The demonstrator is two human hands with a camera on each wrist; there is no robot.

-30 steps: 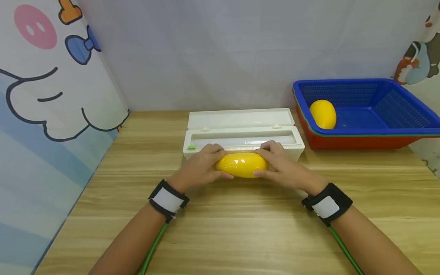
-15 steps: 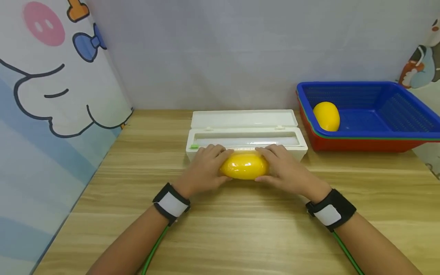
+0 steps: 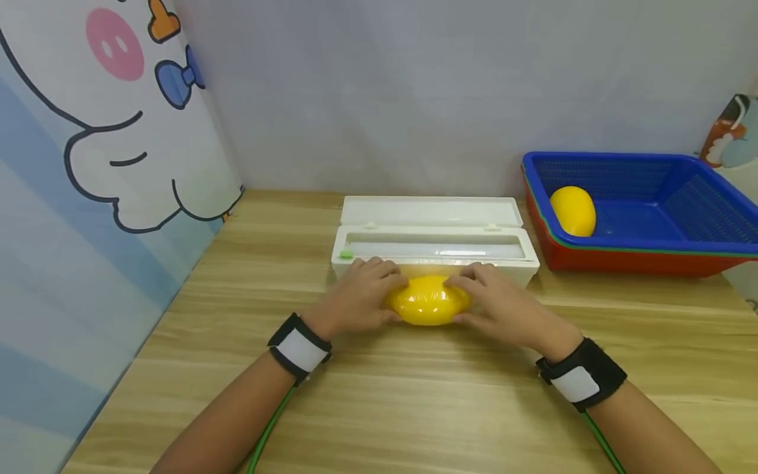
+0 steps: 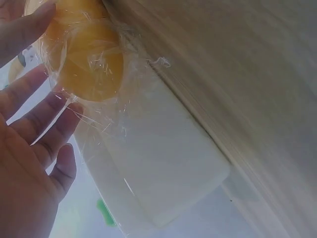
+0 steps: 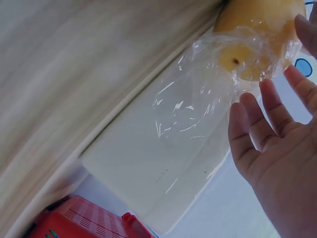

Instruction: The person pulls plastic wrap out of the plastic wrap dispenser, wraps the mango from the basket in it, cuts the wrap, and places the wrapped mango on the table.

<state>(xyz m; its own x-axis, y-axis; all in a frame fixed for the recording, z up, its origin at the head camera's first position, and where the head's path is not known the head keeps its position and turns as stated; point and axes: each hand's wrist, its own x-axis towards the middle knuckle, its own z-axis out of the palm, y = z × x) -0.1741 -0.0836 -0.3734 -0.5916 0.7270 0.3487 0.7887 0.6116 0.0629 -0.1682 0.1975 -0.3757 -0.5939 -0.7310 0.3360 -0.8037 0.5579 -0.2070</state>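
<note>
A glossy yellow mango (image 3: pixel 429 301), covered in clear cling film, is held lengthwise between both hands in front of a white cling film dispenser (image 3: pixel 435 263). My left hand (image 3: pixel 362 296) grips its left end, thumb on the near side and fingers on the far side. On the other end, my right hand (image 3: pixel 503 304) holds it the same way. Both wrist views show loose, crinkled film (image 4: pixel 124 106) trailing from the mango (image 5: pixel 247 54) along the dispenser's white side. The dispenser's lid (image 3: pixel 431 211) stands open, with a film roll (image 3: pixel 435 250) visible inside.
At the back right, a blue basket (image 3: pixel 639 247) is stacked in a red basket (image 3: pixel 633 262). A second yellow mango (image 3: pixel 573 210) lies at its left side. A green slider (image 3: pixel 346 254) sits at the dispenser's left end. Wooden tabletop (image 3: pixel 438 408) extends in front.
The head view has shifted, so the dispenser and baskets appear lower and farther right. Both hands keep hold of the mango, which stays close before the dispenser; its highlights sit lower, as if slightly turned.
</note>
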